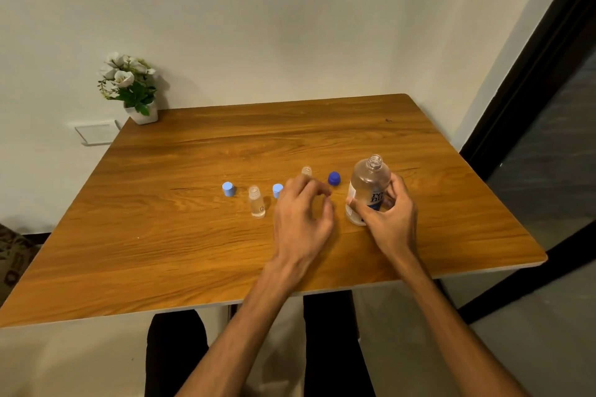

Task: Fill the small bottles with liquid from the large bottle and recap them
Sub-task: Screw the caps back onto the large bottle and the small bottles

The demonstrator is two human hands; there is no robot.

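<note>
Pouring stage: right hand (392,216) wraps uncapped large bottle (367,190), mid-table toward right edge; left hand (301,219), fingers loosely spread, empty, nears open small bottle (306,171); next: lift, tip carefully

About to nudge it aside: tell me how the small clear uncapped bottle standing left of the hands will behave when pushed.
The small clear uncapped bottle looks tall and narrow, so it probably tips rather than slides. It seems to be light plastic, so a gentle touch may move it. With its mouth open, any liquid inside could spill on the wooden table.
</note>
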